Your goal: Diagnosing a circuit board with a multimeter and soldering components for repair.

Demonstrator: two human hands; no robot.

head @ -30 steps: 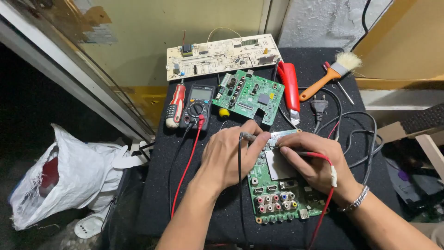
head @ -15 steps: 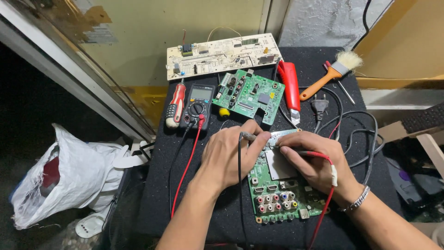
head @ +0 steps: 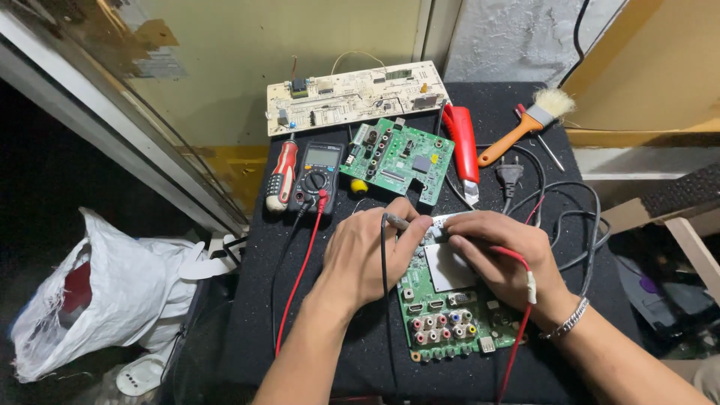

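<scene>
Pinching a slim grey-tipped test probe on a black lead (head: 395, 220) between thumb and fingertips, the left hand (head: 371, 251) rests on the near edge of a green printed circuit board with coloured round sockets (head: 450, 315). The right hand (head: 502, 251) lies on the same board, its fingers closed around a second probe on a red lead (head: 517, 266); the tip of this probe is hidden beneath the fingers. A metal bracelet (head: 568, 321) circles the right wrist.

Compared with the frames of half a second and one second before, both hands, both probes and the board keep the same places; no shift can be made out.

Counts: two probes, each in one hand; three circuit boards, namely the one under the hands, a smaller green board (head: 397, 157) just behind it, and a long cream board (head: 356, 96) at the far edge. One black multimeter with a rotary dial (head: 317, 176) stands left of the smaller green board, with one red-handled screwdriver (head: 283, 175) touching its left side. One red-handled cutter (head: 463, 146), one orange-handled paintbrush (head: 525, 124) and one black mains plug (head: 510, 174) lie to the right. All rest on a black cloth-covered table (head: 300, 315). One white plastic bag (head: 112, 292) sits on the floor at left.
</scene>
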